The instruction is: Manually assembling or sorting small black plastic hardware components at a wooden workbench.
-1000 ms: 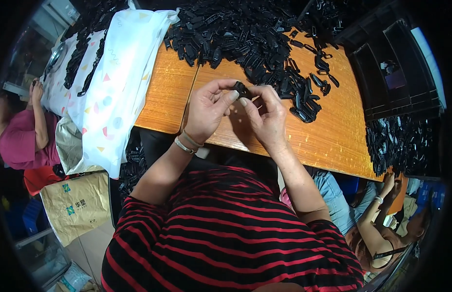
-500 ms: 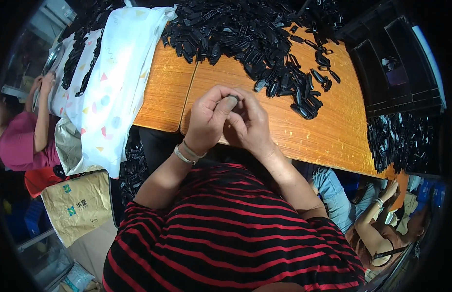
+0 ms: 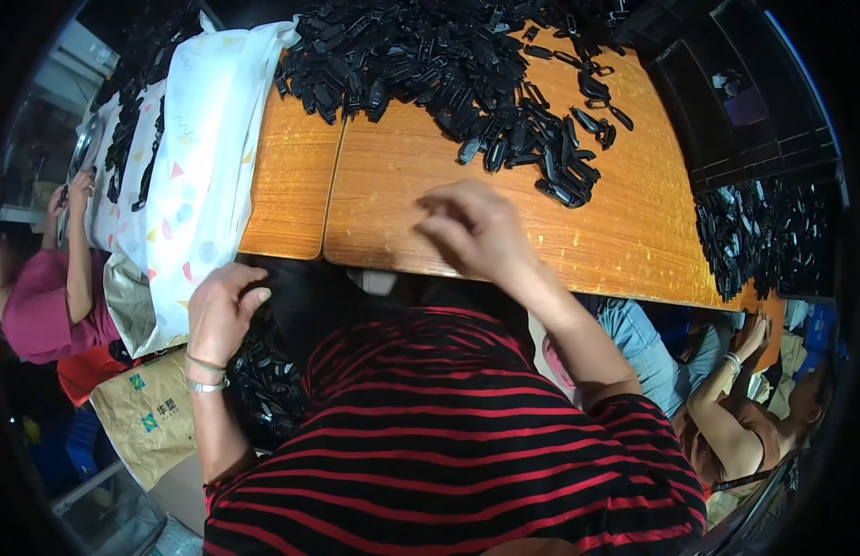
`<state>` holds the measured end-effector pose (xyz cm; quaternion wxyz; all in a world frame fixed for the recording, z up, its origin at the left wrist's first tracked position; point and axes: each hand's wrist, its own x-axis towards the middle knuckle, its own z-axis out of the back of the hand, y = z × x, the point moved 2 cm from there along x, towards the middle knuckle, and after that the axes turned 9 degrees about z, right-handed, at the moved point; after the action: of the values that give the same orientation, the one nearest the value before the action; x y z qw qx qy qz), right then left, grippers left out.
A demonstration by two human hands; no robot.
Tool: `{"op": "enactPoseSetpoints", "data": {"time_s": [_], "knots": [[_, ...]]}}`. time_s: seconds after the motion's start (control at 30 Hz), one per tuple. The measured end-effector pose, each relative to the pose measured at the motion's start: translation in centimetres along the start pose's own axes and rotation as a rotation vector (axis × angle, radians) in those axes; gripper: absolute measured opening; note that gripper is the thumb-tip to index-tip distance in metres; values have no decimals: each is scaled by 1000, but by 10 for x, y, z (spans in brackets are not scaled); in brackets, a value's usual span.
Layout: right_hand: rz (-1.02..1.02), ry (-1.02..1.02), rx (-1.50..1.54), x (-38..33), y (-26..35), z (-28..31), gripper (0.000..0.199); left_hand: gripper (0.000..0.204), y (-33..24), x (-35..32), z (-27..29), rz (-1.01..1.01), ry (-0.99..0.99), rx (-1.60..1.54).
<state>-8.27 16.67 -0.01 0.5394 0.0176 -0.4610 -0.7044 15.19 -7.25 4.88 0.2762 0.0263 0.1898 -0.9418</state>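
**Listener:** Head view first, please. Where are your hands?

**Me:** Head view, looking down over my striped shirt. My left hand [image 3: 221,310] is low on the near left, below the edge of the wooden table [image 3: 393,199], its fingers curled at the mouth of a dark bag [image 3: 268,389] that holds small black plastic parts. Whether it has one pinched, I cannot tell. My right hand [image 3: 476,232] hovers over bare table near the middle, blurred, fingers loosely bunched; I cannot tell if it grips anything.

**Listener:** And the parts you work on?

**Me:** A big heap of black parts [image 3: 448,65] spreads across the far side of the table, its nearest pieces just beyond my right hand. A second mound [image 3: 759,236] lies at the far right.

**Listener:** How far along would you judge it?

**Me:** Some pieces sit in the bag, but the heap looks far larger, so I judge most of it remains.

**Listener:** Anything else?

**Me:** A white patterned cloth [image 3: 203,157] hangs on the left; other people sit at both sides.
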Motion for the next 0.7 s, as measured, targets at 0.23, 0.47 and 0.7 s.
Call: {"op": "enactPoseSetpoints", "data": {"time_s": [0.23, 0.47, 0.7], "knots": [[-254, -124, -678, -6, -25, 64, 32, 28, -105, 81, -41, -492, -299, -297], [-270, 11, -729, 6, -40, 41, 26, 37, -189, 161, -93, -684, -400, -224], [-81, -19, -335, 12, -34, 33, 19, 19, -148, 165, -81, -749, -379, -173]]}}
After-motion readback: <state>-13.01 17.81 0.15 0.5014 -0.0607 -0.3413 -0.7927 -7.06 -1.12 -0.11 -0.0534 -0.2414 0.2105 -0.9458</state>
